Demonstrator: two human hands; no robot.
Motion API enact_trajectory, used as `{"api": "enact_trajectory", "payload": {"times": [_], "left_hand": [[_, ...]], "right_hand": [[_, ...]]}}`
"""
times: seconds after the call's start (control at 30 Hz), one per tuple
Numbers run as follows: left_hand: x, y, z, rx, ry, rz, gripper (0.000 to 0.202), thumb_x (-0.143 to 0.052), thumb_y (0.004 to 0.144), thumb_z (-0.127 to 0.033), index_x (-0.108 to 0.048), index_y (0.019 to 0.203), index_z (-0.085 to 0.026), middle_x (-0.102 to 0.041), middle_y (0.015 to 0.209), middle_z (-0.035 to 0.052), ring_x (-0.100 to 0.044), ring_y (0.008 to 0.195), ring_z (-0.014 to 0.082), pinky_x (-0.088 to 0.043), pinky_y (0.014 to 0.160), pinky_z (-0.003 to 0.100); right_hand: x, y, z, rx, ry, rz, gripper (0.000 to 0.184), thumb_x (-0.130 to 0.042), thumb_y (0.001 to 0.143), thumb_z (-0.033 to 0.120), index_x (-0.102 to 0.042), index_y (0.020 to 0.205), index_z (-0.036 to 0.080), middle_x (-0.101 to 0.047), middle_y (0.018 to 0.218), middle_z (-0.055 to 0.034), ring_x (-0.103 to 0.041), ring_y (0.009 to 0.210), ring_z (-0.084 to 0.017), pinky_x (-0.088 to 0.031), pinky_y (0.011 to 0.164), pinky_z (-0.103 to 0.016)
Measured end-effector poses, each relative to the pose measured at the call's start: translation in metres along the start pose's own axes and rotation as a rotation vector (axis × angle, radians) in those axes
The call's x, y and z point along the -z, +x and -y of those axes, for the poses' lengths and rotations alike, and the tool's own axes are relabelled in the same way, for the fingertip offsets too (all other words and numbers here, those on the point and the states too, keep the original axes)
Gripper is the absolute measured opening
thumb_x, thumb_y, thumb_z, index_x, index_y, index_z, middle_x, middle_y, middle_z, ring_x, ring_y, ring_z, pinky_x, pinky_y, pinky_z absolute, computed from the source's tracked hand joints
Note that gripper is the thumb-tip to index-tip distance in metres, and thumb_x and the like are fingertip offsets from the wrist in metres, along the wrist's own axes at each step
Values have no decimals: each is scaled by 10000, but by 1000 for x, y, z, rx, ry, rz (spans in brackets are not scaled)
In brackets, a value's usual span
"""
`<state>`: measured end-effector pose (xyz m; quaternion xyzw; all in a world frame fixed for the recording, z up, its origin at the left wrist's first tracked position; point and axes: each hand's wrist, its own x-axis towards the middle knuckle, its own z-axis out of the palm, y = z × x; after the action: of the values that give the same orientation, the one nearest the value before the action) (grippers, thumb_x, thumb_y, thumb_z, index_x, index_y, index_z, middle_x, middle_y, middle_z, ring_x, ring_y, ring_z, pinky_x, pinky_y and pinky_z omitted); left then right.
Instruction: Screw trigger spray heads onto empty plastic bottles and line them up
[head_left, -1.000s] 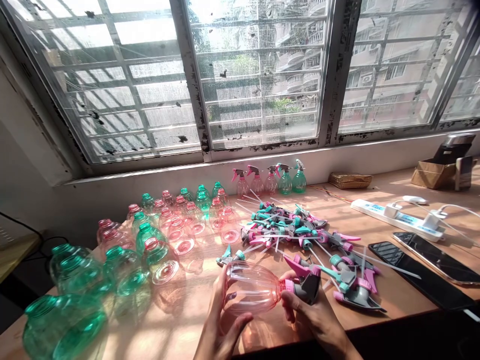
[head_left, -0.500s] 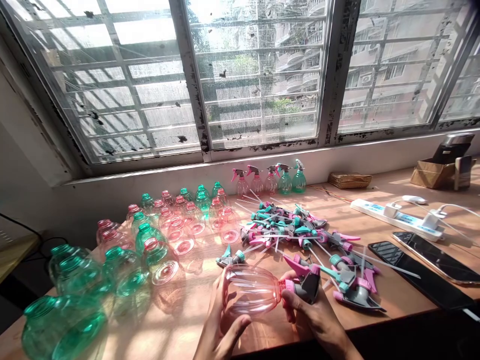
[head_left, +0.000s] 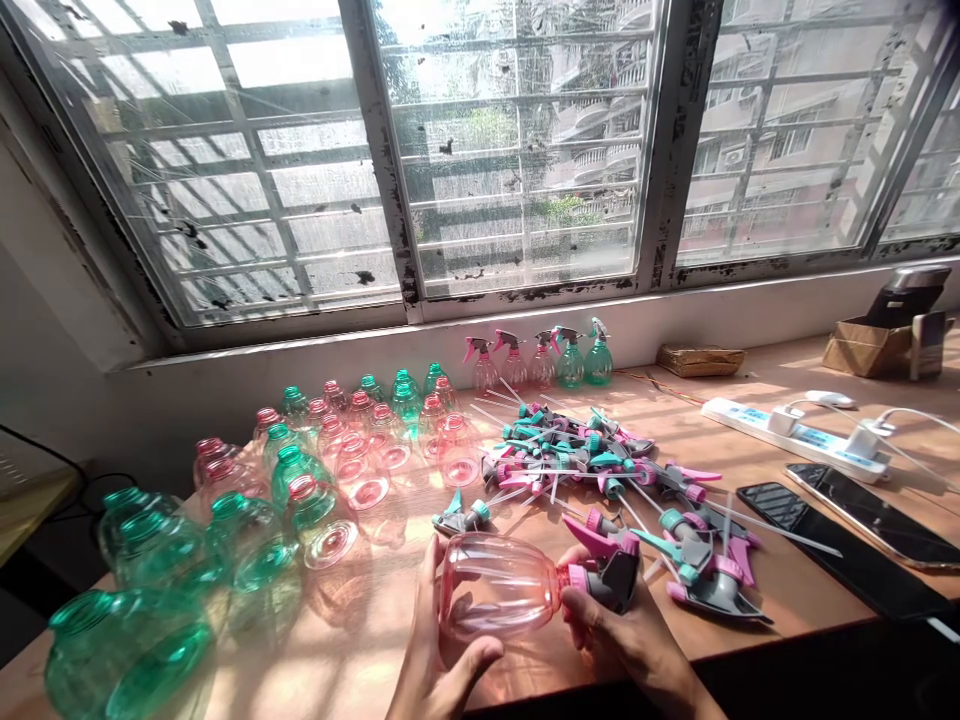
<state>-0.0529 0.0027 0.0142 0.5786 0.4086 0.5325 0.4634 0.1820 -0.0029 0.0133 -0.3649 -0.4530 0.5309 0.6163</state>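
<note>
My left hand (head_left: 442,655) cradles the base of a clear pink plastic bottle (head_left: 499,585) from below, with the thumb up its far side. My right hand (head_left: 619,630) grips the grey and pink trigger spray head (head_left: 611,580) at the bottle's neck, so the bottle lies sideways between my hands. Just ahead of them lies a heap of loose pink, teal and grey spray heads (head_left: 562,455) with thin dip tubes. A teal-trimmed spray head (head_left: 457,517) lies alone near my left thumb.
Uncapped pink and green bottles (head_left: 360,450) crowd the wooden table (head_left: 750,590) to the left, and several capped bottles (head_left: 536,362) stand by the window sill. A power strip (head_left: 784,435), phones (head_left: 874,515) and a cardboard box (head_left: 866,350) sit to the right.
The pink bottle has rolled slightly in my hands, its base swinging a little left. My left hand's fingers have shifted around it. The surrounding objects have not moved.
</note>
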Motion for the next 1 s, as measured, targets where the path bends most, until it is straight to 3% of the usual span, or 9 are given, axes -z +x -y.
{"api": "enact_trajectory", "payload": {"times": [0.1, 0.2, 0.33, 0.5, 0.7, 0.83, 1.0], "left_hand": [[2, -1, 5, 55, 5, 5, 1017, -860, 773, -627, -394, 1630, -339, -626, 1501, 129, -625, 1342, 404, -498, 1154, 517], [0, -2, 4, 55, -3, 16, 948, -893, 750, -589, -501, 1573, -327, -648, 1466, 123, -551, 1426, 413, -475, 1182, 501], [-6, -2, -3, -2, 21, 14, 915, -822, 851, -570, -375, 1630, -395, -559, 1595, 81, -527, 1454, 376, -400, 1237, 517], [-10, -2, -12, -16, -45, 75, 870, -769, 913, -559, -298, 1640, -472, -609, 1549, 37, -568, 1434, 319, -472, 1186, 406], [-4, -4, -3, 52, 12, 74, 1030, -854, 821, -558, -288, 1664, -390, -562, 1583, 90, -537, 1447, 376, -397, 1246, 484], [-2, -5, 3, 62, -24, 49, 1102, -821, 814, -630, -210, 1690, -359, -437, 1697, 101, -447, 1518, 404, -352, 1268, 511], [-2, -3, 2, 89, 31, 30, 949, -801, 818, -656, -426, 1623, -321, -574, 1589, 115, -429, 1528, 415, -350, 1269, 512]], "right_hand": [[-1, 0, 2, -3, 8, -7, 465, -889, 825, 527, -624, 1040, 211, -687, 600, 33, -582, 474, -121, -462, 498, -235], [-3, 0, 6, -13, 20, -33, 496, -892, 809, 552, -617, 1044, 212, -694, 622, 25, -586, 468, -126, -460, 483, -240], [-3, 0, 9, -23, 43, -29, 504, -900, 803, 550, -612, 1041, 213, -694, 614, 29, -594, 468, -124, -476, 489, -240], [-3, -1, 6, -32, 90, -39, 508, -920, 792, 528, -605, 1044, 219, -698, 612, 37, -599, 470, -116, -483, 493, -228], [-6, -1, 11, -45, 99, -54, 525, -931, 769, 547, -617, 1021, 211, -688, 608, 36, -597, 471, -117, -487, 494, -232], [-8, -3, 14, -47, 91, -78, 541, -931, 759, 560, -614, 1023, 210, -692, 602, 33, -601, 463, -125, -481, 487, -237], [-5, -3, 10, -62, 96, -104, 531, -935, 757, 551, -630, 1014, 201, -701, 600, 23, -596, 458, -126, -486, 482, -240]]}}
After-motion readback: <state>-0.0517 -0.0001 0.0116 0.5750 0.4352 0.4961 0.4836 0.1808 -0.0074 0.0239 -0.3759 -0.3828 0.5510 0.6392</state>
